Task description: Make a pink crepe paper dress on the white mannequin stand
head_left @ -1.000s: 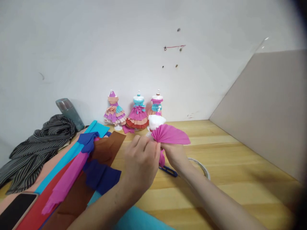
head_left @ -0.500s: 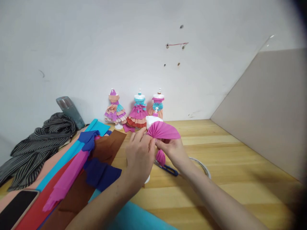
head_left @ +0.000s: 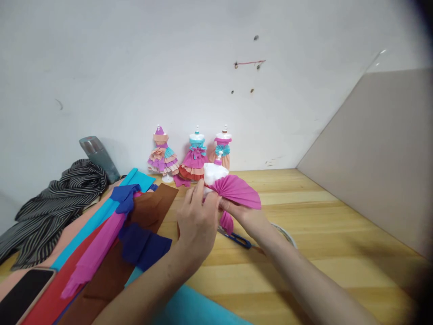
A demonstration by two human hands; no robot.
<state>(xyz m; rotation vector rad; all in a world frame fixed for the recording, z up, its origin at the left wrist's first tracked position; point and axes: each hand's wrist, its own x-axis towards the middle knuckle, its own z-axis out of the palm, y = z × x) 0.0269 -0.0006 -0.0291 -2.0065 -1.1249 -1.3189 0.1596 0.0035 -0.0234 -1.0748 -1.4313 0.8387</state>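
A small white dress form (head_left: 215, 171) stands between my hands, with a neck knob on top and a pink band at its neck. Against its front, a pink pleated paper fan (head_left: 238, 190) spreads out to the right. My left hand (head_left: 198, 221) is closed round the form's waist by the fan's gathered end; its fingertips are partly hidden. With the thumb on top, my right hand (head_left: 244, 217) pinches the fan near that gathered point. A second pink pleated piece (head_left: 226, 222) shows below, beside blue-handled scissors (head_left: 239, 240) lying on the table.
Three dressed miniature forms (head_left: 196, 153) stand along the wall. Coloured crepe paper sheets (head_left: 101, 243), a phone (head_left: 25, 293), a striped cloth (head_left: 64, 198) and a bottle (head_left: 99, 158) lie or lean at left. A pale ring (head_left: 287, 235) lies beyond my right forearm.
The pink fan has tilted downward and its outer edge has swung to the right. More of the dress form's white chest shows now. Both hands keep nearly the same place.
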